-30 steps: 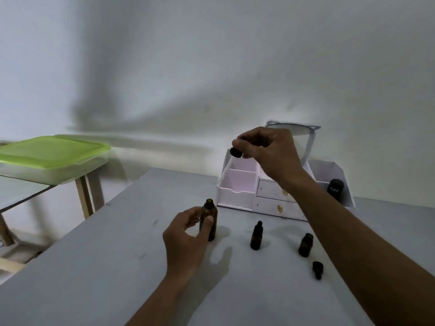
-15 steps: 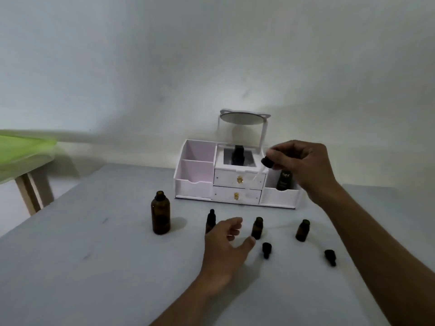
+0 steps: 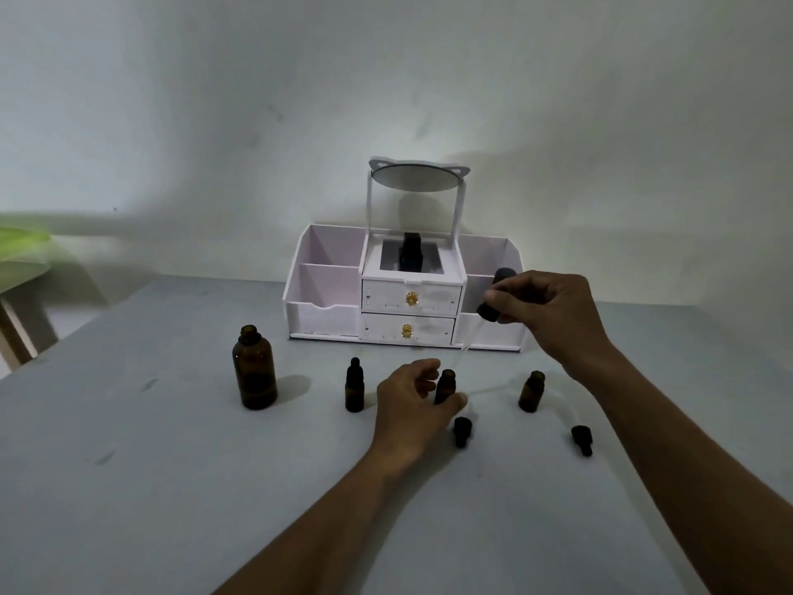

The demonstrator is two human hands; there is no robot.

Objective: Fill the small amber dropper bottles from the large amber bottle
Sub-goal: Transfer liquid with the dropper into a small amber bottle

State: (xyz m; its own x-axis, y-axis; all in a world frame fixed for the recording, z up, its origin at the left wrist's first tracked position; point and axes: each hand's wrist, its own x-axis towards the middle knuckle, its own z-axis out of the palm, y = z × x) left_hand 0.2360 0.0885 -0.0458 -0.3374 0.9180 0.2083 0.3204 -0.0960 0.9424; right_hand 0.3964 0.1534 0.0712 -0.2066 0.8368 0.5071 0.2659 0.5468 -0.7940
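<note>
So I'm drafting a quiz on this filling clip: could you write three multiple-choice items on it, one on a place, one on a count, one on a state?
1. Where does the large amber bottle stand?
A. left of the small bottles
B. inside the organiser
C. right of them

2. How many small amber bottles stand on the table?
A. two
B. three
C. five

3. What is the right hand doing?
A. resting flat
B. holding a dropper
C. opening a drawer

Answers:
1 A, it stands apart at the left end of the row.
2 B, one capped, one at the left hand, one open at right.
3 B, it pinches a dropper, raised above the table.
</note>
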